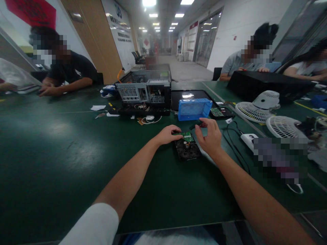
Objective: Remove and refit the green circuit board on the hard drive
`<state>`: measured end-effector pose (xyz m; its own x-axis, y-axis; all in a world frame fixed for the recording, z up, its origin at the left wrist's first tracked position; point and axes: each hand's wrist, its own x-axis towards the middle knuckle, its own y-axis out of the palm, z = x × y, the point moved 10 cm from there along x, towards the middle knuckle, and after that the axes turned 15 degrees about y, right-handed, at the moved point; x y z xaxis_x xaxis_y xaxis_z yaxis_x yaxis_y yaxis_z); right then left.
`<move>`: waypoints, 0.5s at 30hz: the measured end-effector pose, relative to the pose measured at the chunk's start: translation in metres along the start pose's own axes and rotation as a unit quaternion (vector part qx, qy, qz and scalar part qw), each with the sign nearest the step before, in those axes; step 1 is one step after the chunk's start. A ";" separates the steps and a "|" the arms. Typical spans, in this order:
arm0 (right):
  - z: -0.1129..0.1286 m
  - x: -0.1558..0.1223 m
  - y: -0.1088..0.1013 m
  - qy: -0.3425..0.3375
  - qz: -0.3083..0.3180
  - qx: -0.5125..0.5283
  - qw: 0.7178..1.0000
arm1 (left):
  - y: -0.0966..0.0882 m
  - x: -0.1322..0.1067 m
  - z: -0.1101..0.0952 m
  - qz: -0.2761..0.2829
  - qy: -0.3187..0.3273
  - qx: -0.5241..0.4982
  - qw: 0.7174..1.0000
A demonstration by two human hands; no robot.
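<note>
Two bare hands meet over a drive (188, 151), which lies on the green table (63, 153) straight ahead of the wearer, at 12 o'clock. A green board (188, 136) sits on its far end. The left hand (167, 135) comes in from 10 o'clock of the drive, thumb and fingers touching the board's near-left corner area; whether they clamp it I cannot tell. The right hand (211, 136), at 2 o'clock of the drive, has its thumb and forefinger pinched on a small dark piece (195, 126), held just above the board's far edge; the other fingers are bent.

Clock positions from the drive: a blue bin (194, 110) at 12, with a black panel (176, 97) behind it; an opened computer case (143, 93) at 11; a second board (221, 112) at 1, near the bin. Toward 2 are two white fans (251, 111) and a black box (265, 83). At 3 lies a white power strip (247, 139), a black cable (236, 146) curving beside it. Co-workers sit at 10 and 2, across the table.
</note>
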<state>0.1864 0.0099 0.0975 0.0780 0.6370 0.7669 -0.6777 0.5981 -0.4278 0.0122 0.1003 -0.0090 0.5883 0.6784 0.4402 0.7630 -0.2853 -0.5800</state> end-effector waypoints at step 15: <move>-0.006 -0.001 -0.001 0.019 -0.027 0.001 0.999 | 0.000 0.000 0.000 0.000 -0.013 -0.009 1.000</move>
<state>0.1913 0.0110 0.0945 0.1413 0.6216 0.7705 -0.6733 0.6309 -0.3855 0.0122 0.1000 -0.0087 0.5808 0.6954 0.4232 0.7684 -0.2967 -0.5670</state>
